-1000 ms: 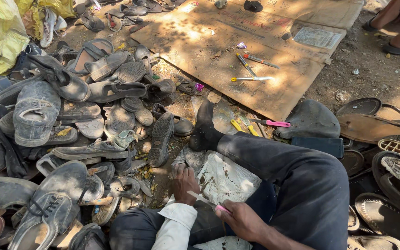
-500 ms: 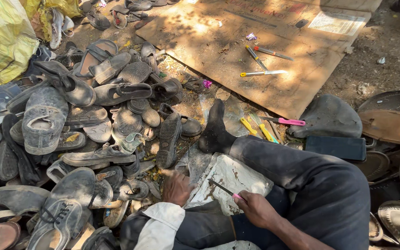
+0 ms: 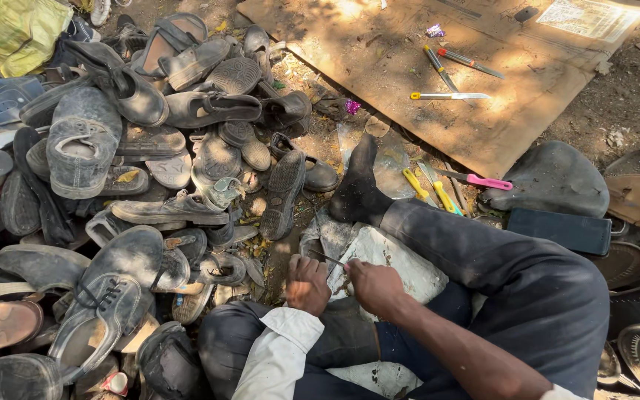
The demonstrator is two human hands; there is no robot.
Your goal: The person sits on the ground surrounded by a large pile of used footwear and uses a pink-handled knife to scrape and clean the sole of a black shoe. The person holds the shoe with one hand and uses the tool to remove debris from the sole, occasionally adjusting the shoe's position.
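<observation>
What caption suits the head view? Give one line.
Seated person's left hand and right hand work a thin blade beside piled worn shoes.

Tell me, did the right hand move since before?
Yes. The right hand slid left across the grey slab on the lap, toward the left hand; before, it sat nearer the slab's right edge.

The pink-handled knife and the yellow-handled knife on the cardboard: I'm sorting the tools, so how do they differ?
The pink-handled knife lies off the brown cardboard sheet, on the ground by its near edge; the yellow-handled knife lies on the sheet in sunlight. The pink one has a dark blade in shade; the yellow one's blade looks bright and pale. Both lie flat, roughly crosswise, away from both hands.
</observation>
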